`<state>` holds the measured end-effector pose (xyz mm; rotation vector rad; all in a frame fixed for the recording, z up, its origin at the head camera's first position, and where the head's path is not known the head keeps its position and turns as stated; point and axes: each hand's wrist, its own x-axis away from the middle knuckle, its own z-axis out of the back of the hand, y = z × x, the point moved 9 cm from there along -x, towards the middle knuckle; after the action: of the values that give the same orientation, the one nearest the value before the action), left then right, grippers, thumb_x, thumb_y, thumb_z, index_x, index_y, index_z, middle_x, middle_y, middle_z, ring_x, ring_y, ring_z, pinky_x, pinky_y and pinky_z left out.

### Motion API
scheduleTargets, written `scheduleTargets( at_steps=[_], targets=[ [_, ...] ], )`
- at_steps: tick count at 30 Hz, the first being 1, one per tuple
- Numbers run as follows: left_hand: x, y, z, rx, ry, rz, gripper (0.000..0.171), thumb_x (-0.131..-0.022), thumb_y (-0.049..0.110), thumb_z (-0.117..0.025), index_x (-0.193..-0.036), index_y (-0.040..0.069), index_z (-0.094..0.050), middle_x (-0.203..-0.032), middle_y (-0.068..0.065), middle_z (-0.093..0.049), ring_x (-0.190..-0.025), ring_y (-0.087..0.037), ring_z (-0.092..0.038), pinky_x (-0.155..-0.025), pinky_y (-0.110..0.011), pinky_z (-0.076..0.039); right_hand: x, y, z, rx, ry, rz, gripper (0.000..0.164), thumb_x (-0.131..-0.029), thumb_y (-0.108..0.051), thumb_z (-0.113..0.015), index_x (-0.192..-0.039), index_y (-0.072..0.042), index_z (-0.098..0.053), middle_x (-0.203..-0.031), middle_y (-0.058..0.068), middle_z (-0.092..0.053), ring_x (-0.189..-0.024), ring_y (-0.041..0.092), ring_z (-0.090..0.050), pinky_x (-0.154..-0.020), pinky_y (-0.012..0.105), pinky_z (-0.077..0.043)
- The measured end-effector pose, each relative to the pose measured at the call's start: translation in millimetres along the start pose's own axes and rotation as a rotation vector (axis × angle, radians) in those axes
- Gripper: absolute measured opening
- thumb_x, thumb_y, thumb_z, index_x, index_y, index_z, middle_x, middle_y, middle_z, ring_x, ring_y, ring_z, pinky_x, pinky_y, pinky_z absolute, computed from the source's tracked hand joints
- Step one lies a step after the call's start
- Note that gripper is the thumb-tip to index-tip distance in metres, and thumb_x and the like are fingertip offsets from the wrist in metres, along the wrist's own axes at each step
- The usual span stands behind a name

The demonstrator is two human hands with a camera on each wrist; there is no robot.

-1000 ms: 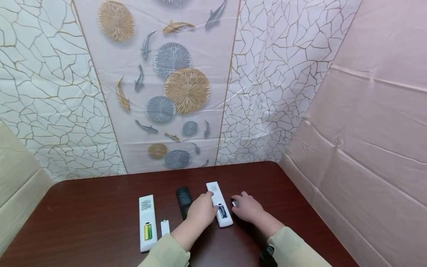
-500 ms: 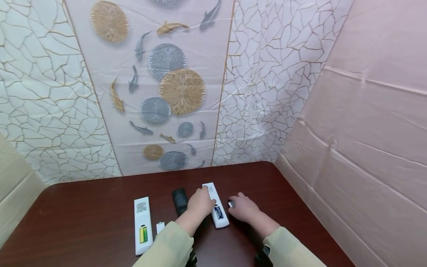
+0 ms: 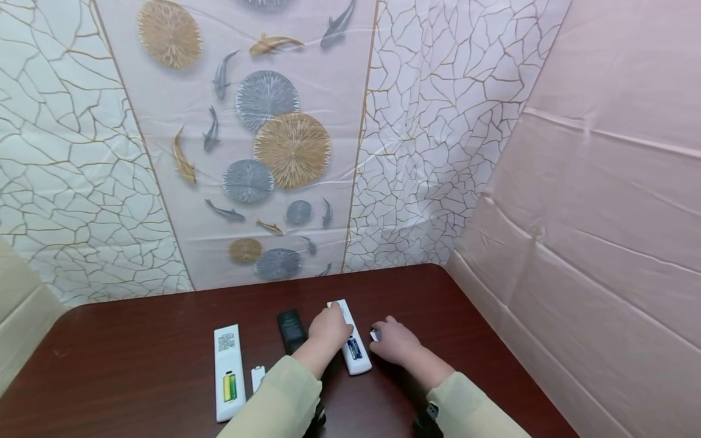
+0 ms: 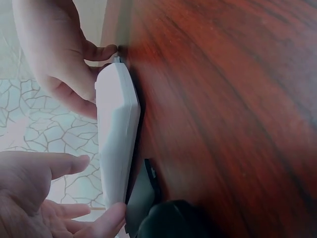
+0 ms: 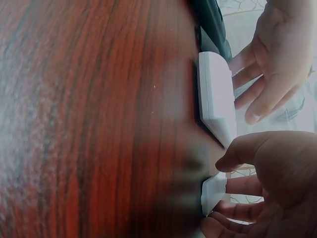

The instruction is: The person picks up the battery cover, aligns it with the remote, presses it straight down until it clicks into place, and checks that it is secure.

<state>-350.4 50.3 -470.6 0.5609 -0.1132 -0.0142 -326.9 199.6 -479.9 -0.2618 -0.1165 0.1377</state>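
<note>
A white remote control lies back side up, with dark blue batteries showing in its compartment. My left hand rests on its far half; in the left wrist view the extended thumb stands apart from the remote and one fingertip meets its edge. To the right, my right hand holds a small white battery cover low at the table, with the thumb at one end and fingers at the other. Most of the cover is hidden by the hand in the head view.
Left of the left hand lies a black remote, partly covered by the forearm. Further left are another white remote with green-yellow batteries and a loose white cover. The brown table meets patterned cloth behind.
My left hand has slid a little toward the remote's far end, off the battery compartment. The right hand stays at the cover. The head view has turned slightly right.
</note>
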Motion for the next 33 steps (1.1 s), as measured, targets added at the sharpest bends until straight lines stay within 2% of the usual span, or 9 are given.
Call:
scheduleTargets(
  at_steps=[8, 11, 17, 23, 29, 33],
  targets=[
    [-5.2, 4.6, -4.1, -0.024, -0.004, 0.034, 0.070, -0.087, 0.028, -0.076, -0.142, -0.004, -0.046, -0.102, -0.016, -0.069, -0.078, -0.026, -0.067, -0.067, -0.042, -0.056, -1, 3, 0, -0.001, 0.013, -0.021, 0.045, -0.082, -0.023, -0.068, -0.123, -0.004, -0.066, -0.108, 0.011, -0.057, -0.081, 0.021, -0.055, -0.072, 0.041, -0.049],
    [-5.8, 5.5, -3.2, -0.012, 0.006, 0.056, 0.072, -0.086, 0.030, -0.077, -0.140, -0.004, -0.046, -0.100, -0.017, -0.068, -0.081, -0.029, -0.067, -0.068, -0.044, -0.057, -2, 3, 0, -0.001, 0.021, -0.030, 0.044, -0.082, -0.022, -0.069, -0.122, -0.004, -0.067, -0.108, 0.011, -0.058, -0.080, 0.020, -0.055, -0.072, 0.041, -0.050],
    [-7.4, 4.7, -5.8, 0.021, 0.011, 0.089, 0.083, -0.082, 0.035, -0.080, -0.144, -0.005, -0.041, -0.111, -0.021, -0.066, -0.094, -0.035, -0.066, -0.076, -0.047, -0.057, -3, 4, 0, -0.004, 0.032, -0.036, 0.042, -0.081, -0.020, -0.071, -0.119, -0.004, -0.068, -0.108, 0.010, -0.059, -0.080, 0.019, -0.056, -0.073, 0.040, -0.051],
    [-12.8, 3.6, -10.2, 0.042, 0.033, 0.094, 0.076, -0.080, 0.033, -0.082, -0.135, -0.006, -0.046, -0.120, -0.026, -0.059, -0.098, -0.037, -0.063, -0.081, -0.050, -0.056, -3, 3, 3, 0.002, 0.025, -0.031, 0.042, -0.082, -0.019, -0.072, -0.120, -0.003, -0.067, -0.114, 0.013, -0.061, -0.086, 0.021, -0.059, -0.077, 0.042, -0.052],
    [-18.8, 1.8, -17.5, 0.076, 0.031, 0.115, 0.074, -0.079, 0.033, -0.083, -0.132, -0.005, -0.048, -0.117, -0.027, -0.055, -0.097, -0.040, -0.061, -0.078, -0.051, -0.055, -2, 2, 6, -0.002, 0.022, -0.025, 0.039, -0.083, -0.018, -0.073, -0.118, -0.004, -0.068, -0.112, 0.012, -0.061, -0.087, 0.021, -0.059, -0.078, 0.042, -0.052],
    [-18.1, 0.6, -17.0, 0.102, 0.034, 0.135, 0.075, -0.079, 0.032, -0.084, -0.133, -0.004, -0.046, -0.117, -0.027, -0.053, -0.099, -0.041, -0.059, -0.078, -0.051, -0.055, -2, 1, 6, -0.016, 0.015, -0.020, 0.036, -0.085, -0.018, -0.073, -0.119, -0.006, -0.068, -0.110, 0.011, -0.062, -0.091, 0.021, -0.060, -0.080, 0.043, -0.052]
  ],
)
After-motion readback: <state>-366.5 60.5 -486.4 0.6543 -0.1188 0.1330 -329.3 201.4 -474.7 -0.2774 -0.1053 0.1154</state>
